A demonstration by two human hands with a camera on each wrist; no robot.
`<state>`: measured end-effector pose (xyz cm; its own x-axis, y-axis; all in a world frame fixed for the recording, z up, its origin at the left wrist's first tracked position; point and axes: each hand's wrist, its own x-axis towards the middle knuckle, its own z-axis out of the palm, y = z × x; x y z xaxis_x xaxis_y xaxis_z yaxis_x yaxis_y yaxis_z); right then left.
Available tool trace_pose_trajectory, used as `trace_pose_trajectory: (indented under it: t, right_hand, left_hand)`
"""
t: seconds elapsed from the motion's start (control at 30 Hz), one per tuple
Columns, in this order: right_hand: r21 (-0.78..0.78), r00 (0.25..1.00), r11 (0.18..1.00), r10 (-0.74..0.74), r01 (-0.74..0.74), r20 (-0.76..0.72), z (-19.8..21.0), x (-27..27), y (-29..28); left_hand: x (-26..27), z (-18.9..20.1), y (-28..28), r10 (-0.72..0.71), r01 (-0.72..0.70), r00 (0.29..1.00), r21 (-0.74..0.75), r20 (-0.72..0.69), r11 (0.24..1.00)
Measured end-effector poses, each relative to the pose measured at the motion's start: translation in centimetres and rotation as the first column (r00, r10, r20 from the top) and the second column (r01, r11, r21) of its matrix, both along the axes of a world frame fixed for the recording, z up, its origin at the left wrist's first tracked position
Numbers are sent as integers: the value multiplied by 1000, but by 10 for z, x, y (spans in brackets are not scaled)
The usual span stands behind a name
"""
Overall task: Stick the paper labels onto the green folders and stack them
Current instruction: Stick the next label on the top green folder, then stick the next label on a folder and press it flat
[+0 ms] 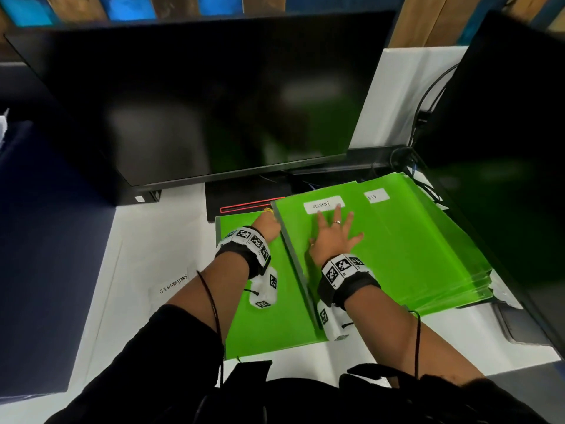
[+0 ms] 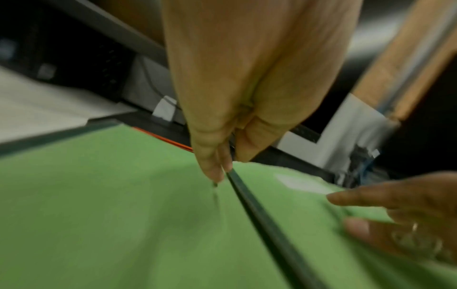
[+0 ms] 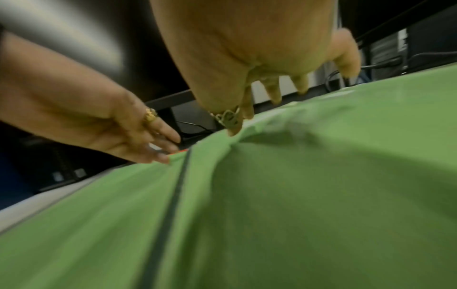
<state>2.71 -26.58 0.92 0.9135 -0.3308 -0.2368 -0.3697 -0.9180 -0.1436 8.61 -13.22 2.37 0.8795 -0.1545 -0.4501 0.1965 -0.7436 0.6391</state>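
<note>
A green folder [image 1: 397, 240] with a white "SECURITY" label [image 1: 324, 205] lies atop a stack of green folders [image 1: 477, 286] at the right. My right hand [image 1: 333, 237] rests flat on it, fingers spread just below the label. My left hand [image 1: 267, 224] pinches the dark left edge of that folder [image 2: 309, 224] near its far corner, thumb and fingers [image 2: 212, 170] closing on the spine. A second green folder [image 1: 260, 316] without a label lies flat on the table to the left. A stack folder underneath shows a partly covered label [image 1: 376, 196]. A loose "SUGGESTIONS" label [image 1: 172, 284] lies on the white table.
A large black monitor [image 1: 198, 102] stands right behind the folders, its base [image 1: 244, 206] touching their far edge. A second dark monitor [image 1: 504, 148] and cables [image 1: 422, 123] crowd the right. A dark flat device [image 1: 513, 328] lies at the front right.
</note>
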Motion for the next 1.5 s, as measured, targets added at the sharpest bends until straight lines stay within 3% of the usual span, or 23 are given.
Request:
trace_pose_trajectory:
  t: [0.1,0.23,0.3,0.37,0.63,0.77,0.9,1.03,1.13,1.23,1.3,1.4,1.5]
  right_hand:
    - [66,987,998,-13,24,-157,-9,-5,-27]
    - [70,974,997,0,16,-229,-14,-10,-54]
    - [56,973,998,-4,18,-231,-13,-7,-67]
    - [50,971,999,3,9,-239,-11,-3,-79]
    - [40,972,996,-66,77,-227,-7,8,-107]
    - [72,995,996,-48,54,-85,-5,18,-79]
    - [127,992,989,68,-81,103,-4,27,-26]
    - [271,954,922,228,-275,194,-10,33,36]
    - [347,912,844,360,-409,198,-13,31,80]
    - [405,859,759,462,-511,219,-10,26,117]
    - [442,837,713,494,-544,234,-7,23,138]
    - [476,817,674,537,-564,209,-8,20,167]
    - [504,820,672,554,-542,144,-14,21,192]
  left_hand:
    - [-2,-13,4,-257,233,965,270,59,934]
    - [-11,-23,14,-582,598,785,508,-213,620]
    - [-18,-24,16,-638,661,720,550,-274,510]
    - [-21,-28,18,-647,659,711,583,-276,475]
    - [-24,-37,23,-636,637,733,573,-243,515]
    - [-26,-33,25,-597,581,786,525,-163,622]
    - [-31,-16,37,-440,420,897,398,-43,816]
    - [-29,0,81,-360,325,932,363,32,874]
    - [-28,2,122,-204,172,978,353,54,920]
    - [-32,-1,161,-50,34,998,400,31,916]
    - [-39,-4,181,9,-10,1000,493,3,870]
    - [-51,-17,201,35,-9,999,573,-35,819]
    - [-61,-33,208,30,4,998,579,-50,816]
